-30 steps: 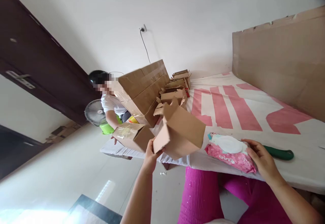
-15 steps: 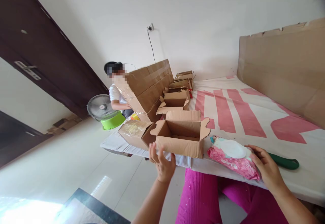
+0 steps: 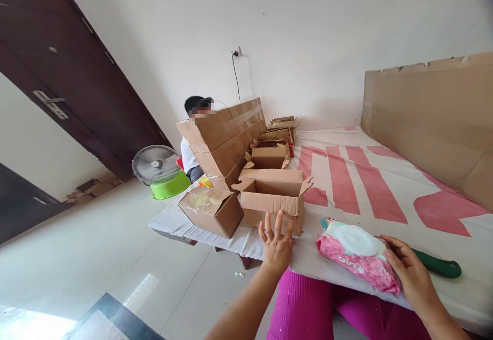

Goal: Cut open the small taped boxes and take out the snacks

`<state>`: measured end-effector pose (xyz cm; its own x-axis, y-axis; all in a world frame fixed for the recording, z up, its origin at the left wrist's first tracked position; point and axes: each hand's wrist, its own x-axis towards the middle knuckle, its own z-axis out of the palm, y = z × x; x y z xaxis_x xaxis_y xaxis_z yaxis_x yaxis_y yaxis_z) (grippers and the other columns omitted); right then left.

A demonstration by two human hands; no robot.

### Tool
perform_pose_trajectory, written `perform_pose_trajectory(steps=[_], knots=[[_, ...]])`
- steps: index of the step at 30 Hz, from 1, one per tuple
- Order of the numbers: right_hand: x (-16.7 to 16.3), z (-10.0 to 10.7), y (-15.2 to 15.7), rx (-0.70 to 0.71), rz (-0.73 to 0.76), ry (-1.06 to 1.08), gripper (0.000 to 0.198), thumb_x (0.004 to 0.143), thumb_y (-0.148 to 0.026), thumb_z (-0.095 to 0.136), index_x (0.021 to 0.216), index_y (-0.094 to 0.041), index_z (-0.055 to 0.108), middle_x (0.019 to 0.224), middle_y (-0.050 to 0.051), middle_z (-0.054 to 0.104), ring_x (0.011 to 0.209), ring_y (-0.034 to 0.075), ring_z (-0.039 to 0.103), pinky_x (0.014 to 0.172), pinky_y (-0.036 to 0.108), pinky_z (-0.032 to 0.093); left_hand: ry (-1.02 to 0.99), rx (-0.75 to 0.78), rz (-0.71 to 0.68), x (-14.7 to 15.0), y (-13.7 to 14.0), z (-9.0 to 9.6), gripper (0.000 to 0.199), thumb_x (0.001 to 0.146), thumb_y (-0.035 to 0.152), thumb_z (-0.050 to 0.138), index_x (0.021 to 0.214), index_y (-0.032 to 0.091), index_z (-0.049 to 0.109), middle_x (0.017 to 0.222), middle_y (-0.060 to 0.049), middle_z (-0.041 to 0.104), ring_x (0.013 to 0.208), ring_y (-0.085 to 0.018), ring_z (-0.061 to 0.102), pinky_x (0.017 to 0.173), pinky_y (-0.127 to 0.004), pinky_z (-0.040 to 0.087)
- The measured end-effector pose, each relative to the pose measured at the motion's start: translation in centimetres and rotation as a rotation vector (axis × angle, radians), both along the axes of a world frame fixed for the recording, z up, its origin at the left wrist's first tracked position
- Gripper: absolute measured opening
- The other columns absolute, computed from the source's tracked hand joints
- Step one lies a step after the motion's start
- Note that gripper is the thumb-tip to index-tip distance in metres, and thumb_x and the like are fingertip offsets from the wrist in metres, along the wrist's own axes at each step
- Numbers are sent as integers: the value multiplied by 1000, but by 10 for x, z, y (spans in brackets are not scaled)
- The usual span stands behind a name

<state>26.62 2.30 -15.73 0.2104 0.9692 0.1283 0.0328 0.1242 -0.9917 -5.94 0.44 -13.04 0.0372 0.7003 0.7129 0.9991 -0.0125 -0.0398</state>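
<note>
Taped boxes stacked, the open box waiting unsealed

I take the open box [image 3: 269, 202] as my landmark. It sits on the cloth-covered worktop [image 3: 304, 263], near the front edge. Well to its right and farther back stands a big cardboard sheet [image 3: 427, 119]; behind it to the left rises a stack of taped boxes [image 3: 227, 139], with a person [image 3: 187, 152] partly hidden beyond. A row of open boxes [image 3: 269, 153] runs directly behind it. A lone taped box [image 3: 208, 209] lies just to its left, a wipes pack [image 3: 360, 255] to its right and a green handle [image 3: 439, 263] past that.

As I judge it, the stack and the lone box are closed up, while my landmark and the row have flaps splayed and closing left over. I can't see down to the landmark's floor.

My left hand [image 3: 277, 248] is at its front face, fingers spread and gripping nothing. My right hand [image 3: 413, 273] lies against the pack's right end; whether those fingers pinch it or merely rest, I can't tell
</note>
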Motion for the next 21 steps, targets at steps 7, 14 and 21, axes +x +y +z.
perform_pose_trajectory(steps=[7, 14, 21], knots=[[1, 2, -2, -7, 21, 2, 52, 71, -58, 71, 109, -24, 66, 115, 7, 71, 102, 24, 67, 78, 23, 57, -124, -76, -18, -11, 12, -4, 57, 80, 17, 64, 134, 31, 53, 148, -11, 33, 138, -42, 26, 104, -58, 37], [-1, 5, -3, 19, 6, -9, 51, 71, -57, 71, 108, -22, 66, 112, 9, 71, 100, 27, 68, 76, 26, 59, -476, -278, 117, -17, 14, -4, 43, 85, 36, 58, 121, 13, 51, 114, -15, 55, 111, -31, 55, 94, -45, 46], [-1, 3, -2, 27, -1, -21, 50, 71, -56, 71, 108, -22, 67, 112, 9, 72, 98, 27, 69, 75, 27, 59, -514, -327, 157, -35, 37, -7, 44, 85, 36, 60, 119, 11, 48, 114, -20, 59, 107, -33, 61, 88, -43, 49]])
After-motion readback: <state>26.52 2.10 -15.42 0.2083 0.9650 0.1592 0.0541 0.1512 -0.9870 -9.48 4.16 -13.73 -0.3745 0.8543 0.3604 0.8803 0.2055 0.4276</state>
